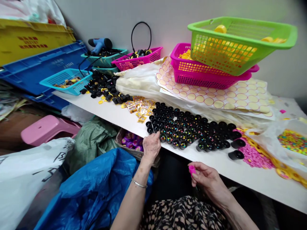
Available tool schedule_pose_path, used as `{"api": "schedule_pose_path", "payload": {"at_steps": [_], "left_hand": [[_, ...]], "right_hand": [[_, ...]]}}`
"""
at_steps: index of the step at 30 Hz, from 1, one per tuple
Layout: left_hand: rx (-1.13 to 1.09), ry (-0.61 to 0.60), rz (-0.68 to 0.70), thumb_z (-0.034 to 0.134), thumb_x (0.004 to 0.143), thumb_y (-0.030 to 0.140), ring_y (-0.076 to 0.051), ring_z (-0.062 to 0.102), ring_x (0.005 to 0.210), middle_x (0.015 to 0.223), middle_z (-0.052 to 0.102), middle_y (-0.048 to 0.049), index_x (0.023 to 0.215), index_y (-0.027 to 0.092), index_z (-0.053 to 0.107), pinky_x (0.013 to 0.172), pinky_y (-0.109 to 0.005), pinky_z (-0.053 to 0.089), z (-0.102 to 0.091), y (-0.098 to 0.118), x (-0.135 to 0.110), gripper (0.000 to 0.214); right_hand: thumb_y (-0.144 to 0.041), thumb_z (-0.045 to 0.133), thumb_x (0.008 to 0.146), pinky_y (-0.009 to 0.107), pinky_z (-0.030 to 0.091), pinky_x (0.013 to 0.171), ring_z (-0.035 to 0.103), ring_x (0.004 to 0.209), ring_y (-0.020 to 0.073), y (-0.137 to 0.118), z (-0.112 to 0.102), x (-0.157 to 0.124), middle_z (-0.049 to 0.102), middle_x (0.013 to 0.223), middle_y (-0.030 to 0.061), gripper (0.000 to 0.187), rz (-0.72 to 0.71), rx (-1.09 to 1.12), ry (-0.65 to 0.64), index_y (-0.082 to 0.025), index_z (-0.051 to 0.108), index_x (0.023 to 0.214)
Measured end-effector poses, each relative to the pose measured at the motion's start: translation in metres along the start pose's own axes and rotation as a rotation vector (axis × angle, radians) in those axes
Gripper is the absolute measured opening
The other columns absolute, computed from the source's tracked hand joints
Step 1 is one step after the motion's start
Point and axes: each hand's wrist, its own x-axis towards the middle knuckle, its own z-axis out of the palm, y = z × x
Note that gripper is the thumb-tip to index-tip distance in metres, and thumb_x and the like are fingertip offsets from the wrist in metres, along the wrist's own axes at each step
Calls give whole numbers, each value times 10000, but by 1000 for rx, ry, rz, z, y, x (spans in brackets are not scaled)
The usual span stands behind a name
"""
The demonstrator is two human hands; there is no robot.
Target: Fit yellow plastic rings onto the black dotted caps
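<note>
My left hand (151, 147) lies palm down at the table's front edge, fingers apart. Its fingertips touch or nearly touch a black cup (156, 128) at the left end of a crowd of small upright black cups. Many of these cups hold tiny coloured pieces, as in the cup (176, 143) at the front. Lower right, off the table's edge, my right hand (206, 177) pinches a small bright pink cup (192, 169) between thumb and fingers. A black cup (236, 155) lies on its side at the right of the crowd.
Pink pieces (256, 156), yellow rings (284, 172) and a bag of coloured pieces (294, 142) lie right. Yellow packets (141, 110) and black parts (103, 84) sit left. Behind stand a green basket (242, 28) on a magenta basket (203, 76). A blue bag (96, 191) is below.
</note>
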Motion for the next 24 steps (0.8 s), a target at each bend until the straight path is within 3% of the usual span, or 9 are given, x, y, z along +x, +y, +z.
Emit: {"api": "schedule_pose_path", "payload": {"at_steps": [10, 18, 24], "left_hand": [[31, -157, -37, 418, 816, 148, -164, 604, 743, 769, 659, -34, 862, 235, 644, 619, -271, 329, -12, 3, 13, 246], [34, -161, -138, 405, 872, 269, -162, 610, 696, 750, 685, -19, 853, 249, 656, 605, -274, 304, -5, 2, 19, 252], [8, -141, -77, 433, 855, 213, -152, 600, 636, 681, 671, -17, 772, 224, 639, 596, -282, 303, -3, 1, 23, 222]], "right_hand": [[-353, 704, 701, 237, 356, 549, 485, 534, 100, 4, -4, -2, 556, 620, -1, 319, 5, -6, 52, -151, 626, 936], [-401, 706, 677, 237, 373, 530, 474, 529, 102, 16, -7, -2, 536, 639, 1, 340, 97, 17, 127, -174, 635, 919], [-377, 714, 669, 219, 375, 532, 478, 549, 96, 18, -5, 5, 536, 647, -4, 295, 194, 39, 100, -204, 643, 897]]}}
